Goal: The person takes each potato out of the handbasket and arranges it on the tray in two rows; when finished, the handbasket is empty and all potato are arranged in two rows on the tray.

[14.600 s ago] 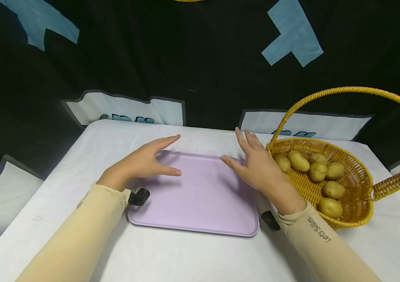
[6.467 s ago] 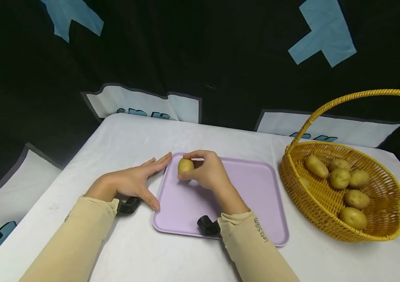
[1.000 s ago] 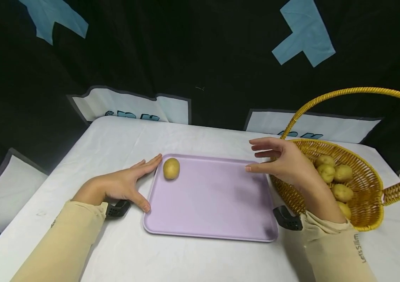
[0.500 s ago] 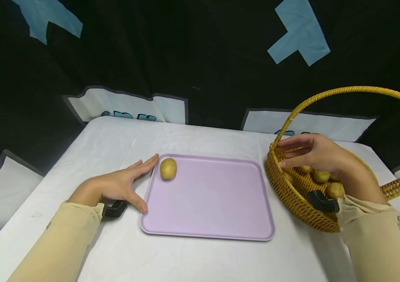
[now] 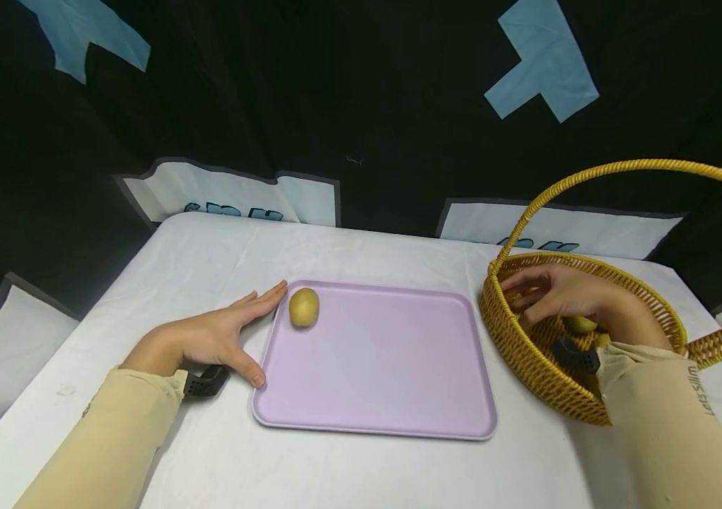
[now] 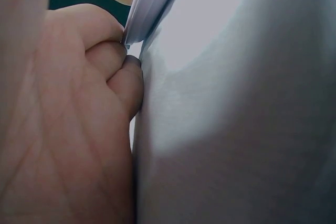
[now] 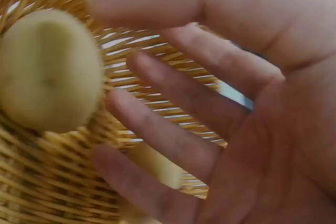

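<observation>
My left hand [image 5: 217, 339] lies at the left rim of the lilac tray [image 5: 386, 367], fingers straight and thumb spread. In the left wrist view its fingertips are right at the tray's edge [image 6: 149, 3]. One potato [image 5: 304, 307] sits in the tray's far left corner. My right hand [image 5: 573, 293] reaches down inside the yellow wicker basket [image 5: 526, 360], its fingers extended and slightly bent. The right wrist view has a potato [image 7: 50, 72] just beyond the fingertips, with nothing in the grasp. Another potato [image 7: 157, 166] shows partly behind the fingers.
The basket's tall arched handle [image 5: 641, 165] rises over the right forearm. More potatoes [image 5: 580, 324] lie in the basket, mostly hidden by the hand and wrist. A white cloth [image 5: 335, 474] covers the table, with a black curtain [image 5: 367, 106] behind.
My right hand has moved right from over the tray's far right corner to the basket, then down into it. The left hand stays at the tray's edge; the potato keeps its place on the tray.
</observation>
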The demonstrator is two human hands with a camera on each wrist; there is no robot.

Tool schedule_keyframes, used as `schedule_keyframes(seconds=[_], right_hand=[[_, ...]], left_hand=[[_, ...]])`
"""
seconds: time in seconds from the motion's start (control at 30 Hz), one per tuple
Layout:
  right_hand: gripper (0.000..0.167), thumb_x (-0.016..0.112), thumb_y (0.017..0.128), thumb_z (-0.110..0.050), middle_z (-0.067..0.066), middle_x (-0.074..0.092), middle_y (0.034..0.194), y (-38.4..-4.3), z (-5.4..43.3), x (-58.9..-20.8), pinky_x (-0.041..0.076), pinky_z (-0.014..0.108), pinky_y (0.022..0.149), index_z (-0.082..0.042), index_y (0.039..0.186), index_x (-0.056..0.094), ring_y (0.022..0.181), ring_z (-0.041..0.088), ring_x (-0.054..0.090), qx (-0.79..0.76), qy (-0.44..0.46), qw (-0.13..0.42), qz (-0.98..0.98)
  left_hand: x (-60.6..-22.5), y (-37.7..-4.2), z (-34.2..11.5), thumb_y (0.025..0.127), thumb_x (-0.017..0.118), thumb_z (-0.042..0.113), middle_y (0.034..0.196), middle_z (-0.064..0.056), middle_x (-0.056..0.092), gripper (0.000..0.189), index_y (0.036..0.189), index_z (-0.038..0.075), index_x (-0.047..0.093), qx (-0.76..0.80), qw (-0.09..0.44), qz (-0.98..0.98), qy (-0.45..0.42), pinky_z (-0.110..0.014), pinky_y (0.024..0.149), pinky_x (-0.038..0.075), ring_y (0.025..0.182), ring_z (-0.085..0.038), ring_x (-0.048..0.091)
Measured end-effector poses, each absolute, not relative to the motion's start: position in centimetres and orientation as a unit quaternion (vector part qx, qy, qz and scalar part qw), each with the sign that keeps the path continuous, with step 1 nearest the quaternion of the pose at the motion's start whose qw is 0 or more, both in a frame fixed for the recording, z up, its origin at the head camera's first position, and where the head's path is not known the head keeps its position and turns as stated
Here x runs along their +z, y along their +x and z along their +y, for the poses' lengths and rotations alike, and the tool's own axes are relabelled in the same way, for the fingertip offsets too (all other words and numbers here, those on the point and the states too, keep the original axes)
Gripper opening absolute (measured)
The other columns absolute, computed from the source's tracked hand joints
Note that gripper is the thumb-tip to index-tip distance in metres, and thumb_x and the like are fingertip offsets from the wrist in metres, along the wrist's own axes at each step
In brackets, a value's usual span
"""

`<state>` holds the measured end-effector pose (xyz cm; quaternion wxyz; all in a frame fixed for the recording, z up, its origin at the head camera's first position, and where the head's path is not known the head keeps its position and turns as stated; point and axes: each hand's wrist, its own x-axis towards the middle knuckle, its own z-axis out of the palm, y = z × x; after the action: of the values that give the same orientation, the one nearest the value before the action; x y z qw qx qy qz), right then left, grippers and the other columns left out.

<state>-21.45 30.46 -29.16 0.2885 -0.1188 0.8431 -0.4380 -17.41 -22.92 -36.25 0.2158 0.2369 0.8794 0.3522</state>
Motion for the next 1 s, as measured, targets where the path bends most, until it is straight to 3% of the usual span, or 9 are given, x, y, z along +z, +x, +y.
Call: schedule_keyframes(seconds=[0.23,0.6,1.0], right_hand=[[0.069,0.083,0.075,-0.001,0.016,0.060,0.122,-21.4,30.4,-30.8,0.055,0.035,0.086,0.011,0.134,0.049,0.111,0.029,0.059,-0.434,-0.119,0.321,0.833],[0.054,0.083,0.074,-0.004,0.011,0.060,0.103,-21.2,30.4,-31.9,0.056,0.035,0.074,0.007,0.119,0.056,0.093,0.023,0.055,-0.416,-0.140,0.327,0.837],[0.048,0.084,0.074,-0.003,0.011,0.059,0.100,-21.2,30.3,-32.2,0.056,0.034,0.071,0.005,0.112,0.056,0.090,0.022,0.055,-0.435,-0.152,0.323,0.826]], left_hand=[[-36.4,-17.5,-22.7,0.059,0.097,0.042,0.169,-0.005,0.004,0.138,0.164,0.024,0.009,0.348,0.216,0.881,0.239,-0.071,0.113,0.001,0.151,-0.041,-0.007],[-36.4,-17.5,-22.9,0.059,0.096,0.046,0.169,-0.003,0.005,0.137,0.164,0.025,0.010,0.342,0.213,0.885,0.236,-0.070,0.113,0.001,0.152,-0.039,-0.006],[-36.2,-17.4,-23.0,0.060,0.097,0.041,0.169,-0.005,0.004,0.137,0.164,0.022,0.009,0.347,0.215,0.881,0.241,-0.070,0.113,0.001,0.151,-0.041,-0.007]])
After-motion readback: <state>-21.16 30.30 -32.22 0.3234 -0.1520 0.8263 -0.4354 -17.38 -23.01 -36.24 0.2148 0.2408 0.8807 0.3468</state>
